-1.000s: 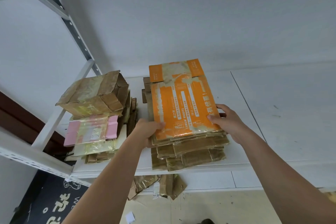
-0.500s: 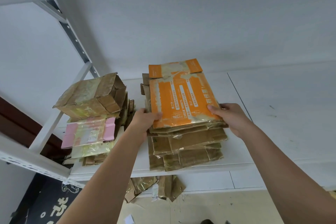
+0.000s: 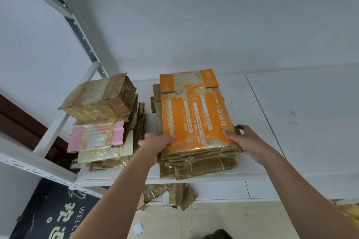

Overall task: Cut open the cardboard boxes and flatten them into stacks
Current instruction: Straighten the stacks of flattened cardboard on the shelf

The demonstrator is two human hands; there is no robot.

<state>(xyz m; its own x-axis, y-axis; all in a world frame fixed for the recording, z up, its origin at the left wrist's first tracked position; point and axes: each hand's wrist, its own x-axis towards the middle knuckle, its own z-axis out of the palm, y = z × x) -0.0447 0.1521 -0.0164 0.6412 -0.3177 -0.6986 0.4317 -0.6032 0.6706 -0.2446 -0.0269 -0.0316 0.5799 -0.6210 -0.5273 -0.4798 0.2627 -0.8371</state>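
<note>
On the white shelf (image 3: 291, 122) stand two stacks of flattened boxes (image 3: 198, 159). The right one is topped by an orange printed box (image 3: 194, 114), gripped at its near corners by left hand (image 3: 155, 145) and right hand (image 3: 246, 141).

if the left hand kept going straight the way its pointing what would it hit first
The left hand points toward the right, already gripping the left edge of the orange flattened box atop the stack. Going straight on, it would press into that box and stack at once; nothing lies between them.
</note>
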